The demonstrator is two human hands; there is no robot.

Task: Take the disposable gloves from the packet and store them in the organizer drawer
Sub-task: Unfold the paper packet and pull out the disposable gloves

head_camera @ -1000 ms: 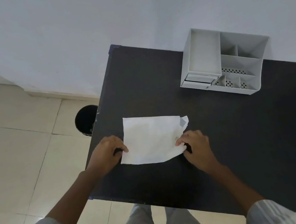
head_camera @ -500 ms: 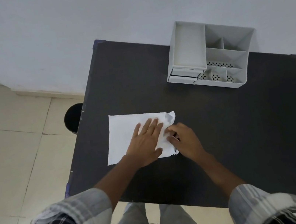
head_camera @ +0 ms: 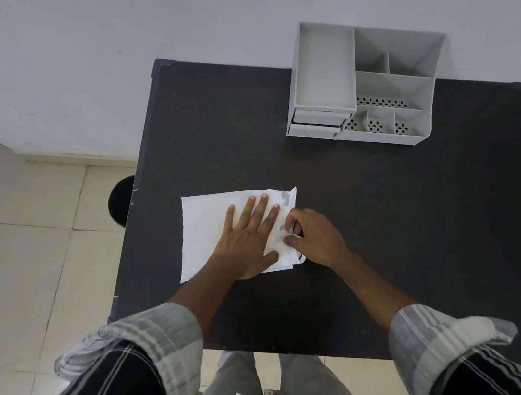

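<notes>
A flat white packet (head_camera: 206, 233) lies on the black table (head_camera: 391, 210), near its left edge. My left hand (head_camera: 247, 233) rests flat on the packet's right half, fingers spread, pressing it down. My right hand (head_camera: 313, 238) is at the packet's torn right edge, its fingertips pinched on that edge. No gloves are visible outside the packet. The grey desk organizer (head_camera: 367, 81) stands at the table's far side, with its small drawers (head_camera: 315, 122) at the front left, shut.
A dark round bin (head_camera: 119, 199) stands on the tiled floor just left of the table. The white wall runs behind the table. My legs show below the table's near edge.
My left hand moved from the packet's left edge onto its right half and lies flat there. My right hand stays at the right edge. The camera view shifted.
</notes>
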